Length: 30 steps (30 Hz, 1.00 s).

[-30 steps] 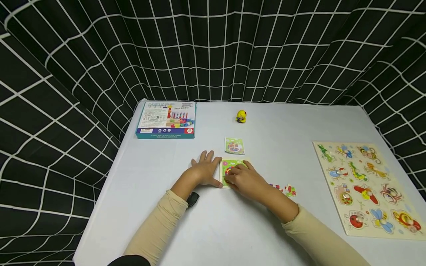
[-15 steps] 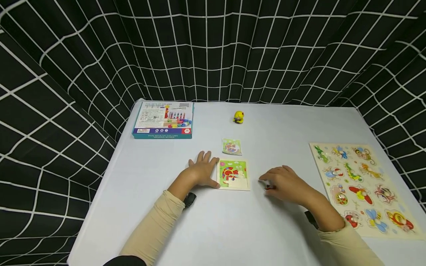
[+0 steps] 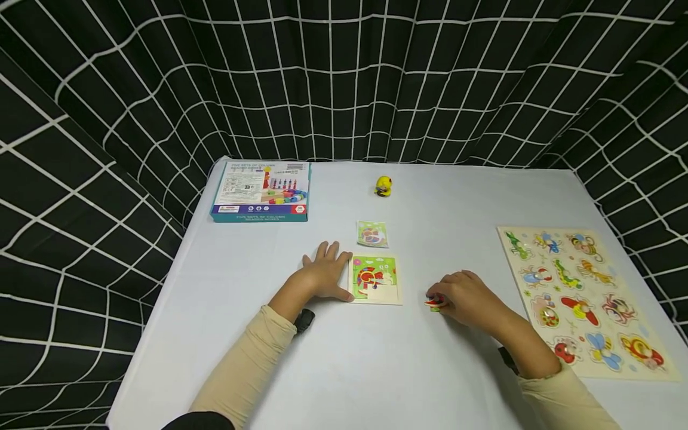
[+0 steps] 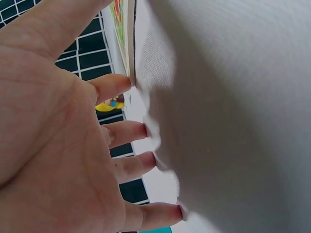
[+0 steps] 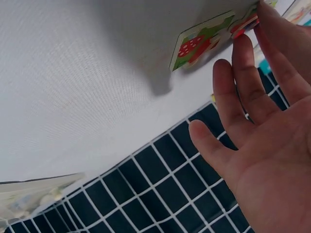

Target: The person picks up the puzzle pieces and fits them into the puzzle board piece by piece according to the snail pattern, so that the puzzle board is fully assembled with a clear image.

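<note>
A small square snail puzzle board (image 3: pixel 374 279) lies mid-table, bare wood showing at its lower right. My left hand (image 3: pixel 322 278) rests on the table with fingers spread, its thumb and index fingertips touching the board's left edge. In the left wrist view the board's edge (image 4: pixel 130 46) meets a fingertip. To the right of the board, my right hand (image 3: pixel 464 298) pinches a red puzzle piece (image 3: pixel 434 301) between thumb and fingers. Beside it, in the right wrist view, another puzzle piece (image 5: pixel 201 43), green with red spotted patches, lies on the cloth.
A small picture card (image 3: pixel 372 233) lies just beyond the board. Further back stands a yellow duck figure (image 3: pixel 383 186). A boxed toy set (image 3: pixel 261 192) is at the back left. A large insect peg puzzle (image 3: pixel 583 301) lies on the right.
My right hand has left the board and moved right to the loose pieces, where it now pinches one. The board's picture is uncovered. My left hand stays at the board's edge.
</note>
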Motion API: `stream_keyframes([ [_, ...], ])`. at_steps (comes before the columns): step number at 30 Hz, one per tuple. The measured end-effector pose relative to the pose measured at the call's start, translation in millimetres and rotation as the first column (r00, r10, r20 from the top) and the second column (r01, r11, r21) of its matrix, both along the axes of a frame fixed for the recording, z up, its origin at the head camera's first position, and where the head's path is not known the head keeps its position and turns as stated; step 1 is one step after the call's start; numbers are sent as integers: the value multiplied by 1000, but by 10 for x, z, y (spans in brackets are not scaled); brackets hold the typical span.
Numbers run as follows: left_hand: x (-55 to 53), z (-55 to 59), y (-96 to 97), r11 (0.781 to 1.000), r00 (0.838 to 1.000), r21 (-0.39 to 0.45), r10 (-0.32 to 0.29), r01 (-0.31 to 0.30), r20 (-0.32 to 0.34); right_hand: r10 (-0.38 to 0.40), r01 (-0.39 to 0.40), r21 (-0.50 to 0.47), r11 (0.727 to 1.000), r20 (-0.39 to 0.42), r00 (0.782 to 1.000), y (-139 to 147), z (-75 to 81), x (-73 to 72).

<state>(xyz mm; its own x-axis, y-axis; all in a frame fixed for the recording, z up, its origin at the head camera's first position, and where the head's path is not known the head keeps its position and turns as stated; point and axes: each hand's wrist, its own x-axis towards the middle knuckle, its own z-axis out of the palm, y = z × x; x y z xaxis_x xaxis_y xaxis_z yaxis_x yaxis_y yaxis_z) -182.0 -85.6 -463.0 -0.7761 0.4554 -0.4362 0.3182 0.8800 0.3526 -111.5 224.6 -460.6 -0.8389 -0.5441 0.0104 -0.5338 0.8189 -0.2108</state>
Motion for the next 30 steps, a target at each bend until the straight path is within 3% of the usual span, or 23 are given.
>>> stream_keyframes([
  [7, 16, 2, 11, 1000, 1000, -20, 1, -1, 0, 17, -17, 1, 1000, 10, 1000, -35, 26, 18],
  [13, 3, 0, 17, 1000, 1000, -26, 1, -1, 0, 65, -66, -28, 997, -35, 997, -309, 56, -69],
  [22, 2, -21, 17, 999, 1000, -40, -7, 6, -17, 124, -127, -30, 991, -89, 988, -802, -37, -174],
  [30, 8, 10, 24, 999, 1000, -53, -8, 7, -20, 142, -145, -12, 989, -141, 980, -926, -110, -184],
])
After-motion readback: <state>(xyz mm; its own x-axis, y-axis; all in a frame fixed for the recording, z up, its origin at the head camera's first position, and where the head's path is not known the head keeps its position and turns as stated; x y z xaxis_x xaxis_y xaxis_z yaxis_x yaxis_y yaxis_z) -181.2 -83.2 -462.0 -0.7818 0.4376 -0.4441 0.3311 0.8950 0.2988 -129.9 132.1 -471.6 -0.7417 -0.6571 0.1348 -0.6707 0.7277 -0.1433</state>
